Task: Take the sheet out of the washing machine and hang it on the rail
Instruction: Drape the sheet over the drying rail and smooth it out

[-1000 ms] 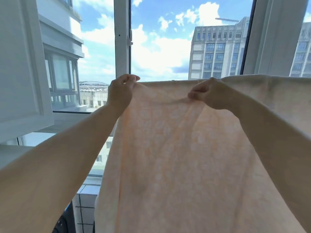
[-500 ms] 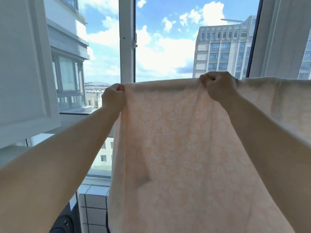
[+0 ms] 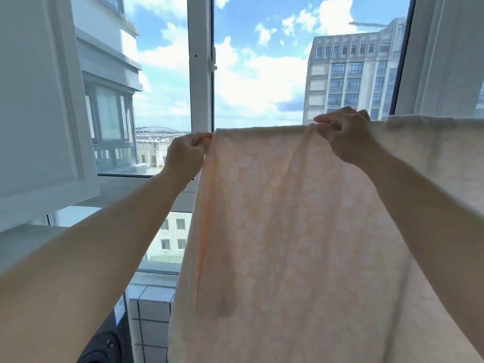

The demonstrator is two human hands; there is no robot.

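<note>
The pale peach, flower-patterned cotton sheet [image 3: 301, 231] is pinched at its top edge by the left hand [image 3: 184, 155] and right hand [image 3: 345, 134], fingers curled.

Pale peach patterned sheet [image 3: 288, 231] hangs spread, top edge level, draping down.

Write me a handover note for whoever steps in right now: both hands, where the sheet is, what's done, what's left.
Left hand: grip pinching the sheet's top left corner, at the fabric's left edge.
Right hand: grip pinching the top edge further right, bunching a small fold there.
Sheet: out of the washing machine, which sits low at the left. It hangs in front of the window with its top edge running level; the rail itself is hidden under the fabric.
Done: sheet taken out and raised to hanging height.
Left: likely smooth out the fold by the right hand, check it sits evenly, then let go.
</note>
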